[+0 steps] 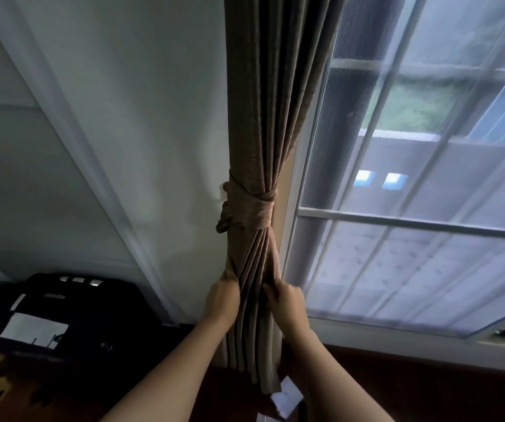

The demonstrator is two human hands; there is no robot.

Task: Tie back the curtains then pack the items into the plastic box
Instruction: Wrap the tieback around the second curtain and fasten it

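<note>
A brown curtain (271, 95) hangs gathered in folds between a white wall and a window. A tieback (249, 210) of the same brown cloth is wrapped around it at mid height and knotted on the right side. Below the knot both my hands grip the curtain's folds. My left hand (222, 298) holds the left edge of the bundle. My right hand (286, 298) pinches the folds on the right edge. The curtain's hem (263, 379) ends just above the dark floor. No plastic box is in view.
The window (412, 184) with white bars and a sheer white curtain fills the right side. Black cases or bags (62, 327) lie at the lower left by the wall. White paper pieces (286, 397) lie on the dark wood floor under the curtain.
</note>
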